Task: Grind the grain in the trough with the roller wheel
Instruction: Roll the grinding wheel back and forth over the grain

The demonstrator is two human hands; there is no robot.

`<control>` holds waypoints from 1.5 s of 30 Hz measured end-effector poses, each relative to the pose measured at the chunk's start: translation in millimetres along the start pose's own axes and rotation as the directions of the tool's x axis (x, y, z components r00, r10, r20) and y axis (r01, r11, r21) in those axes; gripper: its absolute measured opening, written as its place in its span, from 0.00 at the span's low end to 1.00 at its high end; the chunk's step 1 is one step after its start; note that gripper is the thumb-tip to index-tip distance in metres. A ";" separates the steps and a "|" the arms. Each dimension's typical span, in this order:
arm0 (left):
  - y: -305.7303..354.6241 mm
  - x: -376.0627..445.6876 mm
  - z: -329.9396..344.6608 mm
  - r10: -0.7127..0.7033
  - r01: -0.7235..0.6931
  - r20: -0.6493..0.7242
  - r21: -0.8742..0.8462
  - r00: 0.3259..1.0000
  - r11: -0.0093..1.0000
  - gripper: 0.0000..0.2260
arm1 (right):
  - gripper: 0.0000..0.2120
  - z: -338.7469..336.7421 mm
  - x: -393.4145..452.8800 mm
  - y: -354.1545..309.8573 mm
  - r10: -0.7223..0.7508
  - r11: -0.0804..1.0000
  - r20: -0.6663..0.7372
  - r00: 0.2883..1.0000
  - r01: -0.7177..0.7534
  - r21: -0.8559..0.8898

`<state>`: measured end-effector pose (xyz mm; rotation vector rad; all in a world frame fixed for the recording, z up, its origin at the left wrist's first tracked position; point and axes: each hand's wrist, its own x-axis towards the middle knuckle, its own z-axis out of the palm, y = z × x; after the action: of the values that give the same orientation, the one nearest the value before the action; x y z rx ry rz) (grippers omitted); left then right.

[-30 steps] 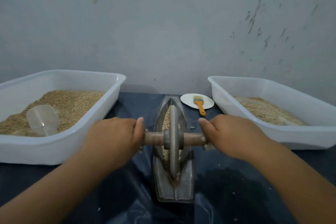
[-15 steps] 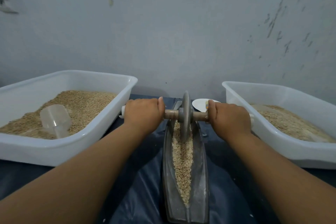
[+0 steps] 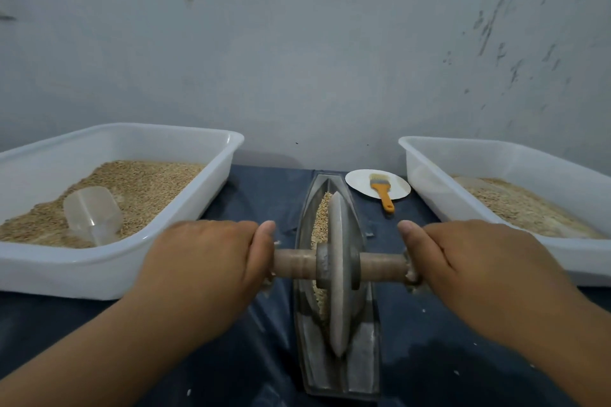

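- Right now both hands hold the wooden axle: the left hand (image 3: 211,261) is curled round its left end, the right hand (image 3: 463,258) round its right end, thumbs pointing inward toward the hub.
- Between them the roller wheel (image 3: 338,271) stands upright in the metal trough (image 3: 370,340), toward the near half of the channel.
- Grain (image 3: 322,218) shows in the trough beyond the wheel and beside its left face; the near end looks mostly bare metal.
- To grind well, I would press down evenly through both hands so the wheel stays vertical and does not ride up a trough wall.
- Long strokes running the whole channel should catch the grain heaped at the far end, which looks whole as yet.
- A steady pace matters: a fast push could throw kernels over the rim onto the dark tabletop (image 3: 429,357), where a few specks already lie.
- Either side sits a white tub of grain, the left tub (image 3: 99,271) with a clear scoop (image 3: 92,215), the right tub (image 3: 416,155) near a small plate (image 3: 358,180) carrying an orange brush (image 3: 382,192).
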<state>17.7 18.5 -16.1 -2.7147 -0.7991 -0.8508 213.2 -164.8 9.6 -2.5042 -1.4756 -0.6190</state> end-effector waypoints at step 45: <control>5.7 27.0 27.6 0.225 -0.208 -0.024 0.295 0.974 0.933 0.22 | 0.29 45.3 24.8 8.3 0.159 0.980 0.009 0.987 -0.159 0.117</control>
<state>52.5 34.5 -23.2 -2.4484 -0.5496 -0.6974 242.9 -133.4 -19.8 -2.4984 -1.2568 -0.4902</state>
